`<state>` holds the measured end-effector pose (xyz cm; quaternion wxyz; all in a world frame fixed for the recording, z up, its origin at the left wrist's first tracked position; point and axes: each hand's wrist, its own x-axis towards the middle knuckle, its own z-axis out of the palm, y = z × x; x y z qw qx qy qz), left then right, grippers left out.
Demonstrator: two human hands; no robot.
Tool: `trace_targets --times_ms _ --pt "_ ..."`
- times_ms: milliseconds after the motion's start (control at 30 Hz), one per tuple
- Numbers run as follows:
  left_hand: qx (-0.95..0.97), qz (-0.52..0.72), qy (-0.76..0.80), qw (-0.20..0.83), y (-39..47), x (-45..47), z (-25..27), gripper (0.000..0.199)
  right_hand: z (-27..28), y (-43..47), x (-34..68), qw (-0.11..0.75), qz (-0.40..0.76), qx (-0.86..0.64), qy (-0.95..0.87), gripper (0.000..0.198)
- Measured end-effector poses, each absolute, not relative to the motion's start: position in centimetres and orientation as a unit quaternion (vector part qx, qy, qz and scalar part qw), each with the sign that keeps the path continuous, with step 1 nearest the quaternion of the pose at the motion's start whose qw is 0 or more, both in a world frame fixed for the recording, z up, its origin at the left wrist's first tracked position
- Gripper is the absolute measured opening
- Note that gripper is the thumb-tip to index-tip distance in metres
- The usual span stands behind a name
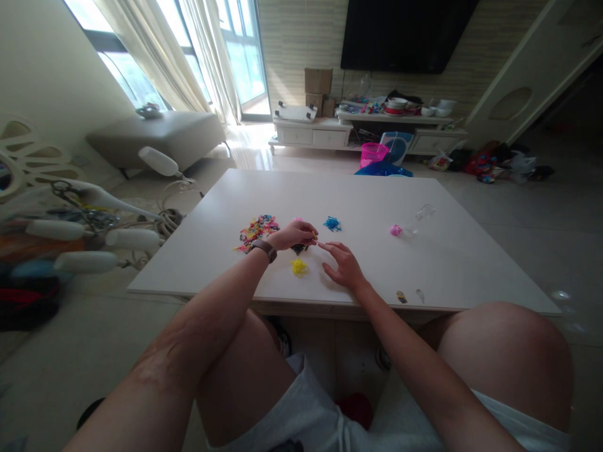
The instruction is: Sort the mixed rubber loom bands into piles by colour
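My left hand (296,235), with a watch (264,249) on its wrist, is closed in a pinch above the white table (372,201). A small yellow piece (314,235) shows at its fingertips, too small to name. My right hand (343,267) lies low over the table with fingers stretched out and thumb apart. Its index fingertip is close to the left fingertips; whether they touch I cannot tell. Left of my left hand is a pile of small mixed-colour pieces (258,231). A black pile (299,249), partly hidden, lies beneath that hand, and a yellow pile (299,268) sits nearer me.
A blue pile (332,223) lies farther back. On the right are a pink clump (395,230) and a clear plastic container (424,212). Near the front edge lie a small yellow-and-dark figure (401,297) and a small clear piece (420,295). A lamp (132,238) stands left.
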<state>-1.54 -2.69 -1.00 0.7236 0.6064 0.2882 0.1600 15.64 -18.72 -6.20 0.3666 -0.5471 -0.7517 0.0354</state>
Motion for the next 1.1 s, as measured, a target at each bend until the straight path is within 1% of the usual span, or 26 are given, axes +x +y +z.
trace_targets --times_ms 133,300,367,433,500,667,867,1100 --pt "0.605 0.184 0.31 0.71 -2.1 -1.5 -1.4 0.023 -6.1 -18.8 15.7 0.374 0.032 -0.546 -0.749 0.057" --pt "0.643 0.185 0.325 0.668 -1.5 -2.1 -1.0 0.016 -6.3 -18.6 15.7 0.405 0.02 -0.56 -0.723 0.051" --pt "0.695 0.12 0.324 0.631 -1.4 -2.6 -0.4 0.014 -6.5 -18.5 15.8 0.429 0.008 -0.577 -0.694 0.047" --pt "0.739 0.024 0.311 0.597 -1.5 -3.3 0.2 0.014 -6.7 -18.3 15.9 0.453 -0.002 -0.588 -0.67 0.044" --pt "0.759 -0.048 0.301 0.575 -1.7 -3.8 0.8 0.015 -6.9 -18.2 15.9 0.462 -0.008 -0.587 -0.665 0.043" --pt "0.796 -0.137 0.304 0.506 -2.6 -3.9 1.2 0.015 -6.8 -18.2 15.9 0.448 -0.015 -0.582 -0.679 0.044" --pt "0.815 -0.145 0.29 0.48 -2.8 -3.2 1.0 0.022 -6.7 -18.2 15.9 0.441 -0.014 -0.582 -0.683 0.043" --pt "0.816 -0.141 0.295 0.477 -3.1 -3.3 1.8 0.021 -6.9 -18.2 15.9 0.441 -0.011 -0.577 -0.688 0.042"
